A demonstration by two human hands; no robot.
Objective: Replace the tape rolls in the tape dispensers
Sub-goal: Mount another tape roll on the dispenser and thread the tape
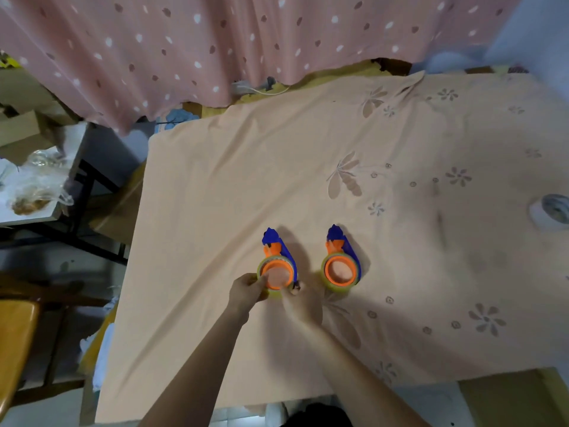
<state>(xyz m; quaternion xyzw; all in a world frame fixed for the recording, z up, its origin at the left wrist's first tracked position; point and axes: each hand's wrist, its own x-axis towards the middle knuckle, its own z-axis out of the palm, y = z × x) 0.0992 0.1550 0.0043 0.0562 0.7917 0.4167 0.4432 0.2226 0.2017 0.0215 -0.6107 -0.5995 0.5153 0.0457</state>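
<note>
On the tabletop (215, 211), which is covered by a peach cloth printed with faint flowers and leaves, two tape dispensers are laid side by side, just apart from each other and near the front edge. Each is made of blue and orange plastic, with a blue pointed nose turned away from the person and a round orange hub inside a yellowish, glossy tape roll. The left dispenser (278, 263) is met by both hands. Its tape roll (264, 266) is gripped at the near left rim by the left hand (246, 292), whose fingers (260, 283) are curled against the ring. The right hand (303, 305) is blurred; it lies just beside the near right edge of the same dispenser, with fingertips close to the blue body, and whether anything is pinched there cannot be told. The right dispenser (341, 266) and its tape roll (325, 277) are untouched, near the right hand but apart from it. One small round whitish object (551, 211) is seen at the far right of the cloth. A pink spotted curtain (215, 41) hangs behind the tabletop.
</note>
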